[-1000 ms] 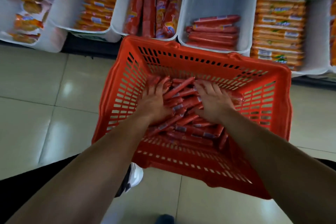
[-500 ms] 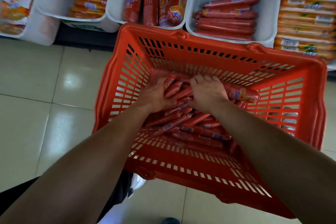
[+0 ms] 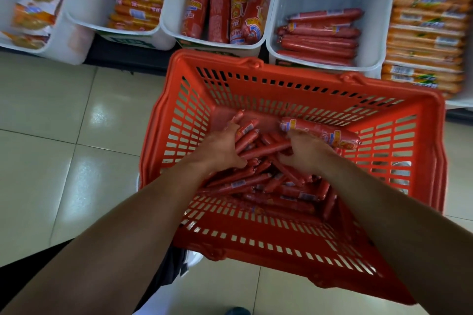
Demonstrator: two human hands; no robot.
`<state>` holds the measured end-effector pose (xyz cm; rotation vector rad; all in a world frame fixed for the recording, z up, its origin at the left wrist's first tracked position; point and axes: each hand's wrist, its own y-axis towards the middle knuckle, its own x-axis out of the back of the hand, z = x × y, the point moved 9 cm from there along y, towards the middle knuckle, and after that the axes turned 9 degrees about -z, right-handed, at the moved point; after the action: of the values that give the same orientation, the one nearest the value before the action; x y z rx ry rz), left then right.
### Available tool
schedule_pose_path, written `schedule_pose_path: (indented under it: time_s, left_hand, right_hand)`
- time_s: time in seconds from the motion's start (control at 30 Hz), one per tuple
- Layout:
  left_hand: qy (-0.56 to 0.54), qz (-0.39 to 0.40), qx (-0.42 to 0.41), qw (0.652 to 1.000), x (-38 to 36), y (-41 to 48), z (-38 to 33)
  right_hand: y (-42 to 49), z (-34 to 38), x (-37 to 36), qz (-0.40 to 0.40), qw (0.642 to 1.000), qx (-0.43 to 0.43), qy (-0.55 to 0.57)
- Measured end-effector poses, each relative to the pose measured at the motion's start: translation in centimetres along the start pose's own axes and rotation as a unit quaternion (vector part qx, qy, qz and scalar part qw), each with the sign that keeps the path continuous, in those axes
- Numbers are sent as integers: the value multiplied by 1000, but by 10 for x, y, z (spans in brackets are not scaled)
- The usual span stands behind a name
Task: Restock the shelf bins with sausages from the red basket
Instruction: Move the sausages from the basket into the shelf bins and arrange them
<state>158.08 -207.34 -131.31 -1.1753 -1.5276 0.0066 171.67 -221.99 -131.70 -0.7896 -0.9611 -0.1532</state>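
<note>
Both hands down in the red basket (image 3: 422, 135): left hand (image 3: 220, 148) clenched on thin sausages (image 3: 256, 181), right hand (image 3: 307, 151) grasping more, thick sausage (image 3: 320, 132) lying crosswise just beyond, half-filled bin (image 3: 376, 33) far right.

Pale, glossy square floor tiles (image 3: 64, 151) with thin dark grout lines fill the 9 o'clock side, throwing back soft patches of overhead light. At 12 o'clock, a dark shelf base (image 3: 122, 59) meets the floor. More tile shows at 6 o'clock.
</note>
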Motion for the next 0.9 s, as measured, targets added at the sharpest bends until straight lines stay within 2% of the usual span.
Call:
schedule_pose_path:
  time_s: [0.1, 0.17, 0.33, 0.4, 0.47, 0.57, 0.7, 0.83, 0.9]
  left_hand:
    - [-7, 31, -19, 999, -6, -8, -19]
    - [-7, 40, -38, 998, -7, -15, -33]
    - [-38, 16, -13, 999, -3, -32, -28]
    - [-76, -12, 21, 997, 3, -39, -18]
    - [-122, -47, 51, 990, 9, -45, -7]
    - [-168, -76, 83, 979, 10, -50, 4]
    - [-192, -75, 84, 975, 0, -45, 1]
    - [-258, -101, 121, 953, -9, -35, 3]
    - [-298, -111, 144, 937, -9, -31, 10]
  right_hand:
    - [-23, -32, -1, -6, 995, -50, 84]
    - [-35, -47, -5, 2, 992, -54, 113]
    - [-56, -56, -25, 36, 974, -110, 195]
    - [-61, -46, -31, 32, 978, -106, 178]
    - [-65, -33, -37, 26, 990, -89, 110]
    - [-64, -13, -34, -40, 996, -66, 32]
    - [-48, -16, -29, -71, 985, -129, 92]
    - [-31, -10, -31, -47, 987, -118, 102]
    - [-26, -7, -27, -60, 985, -124, 100]
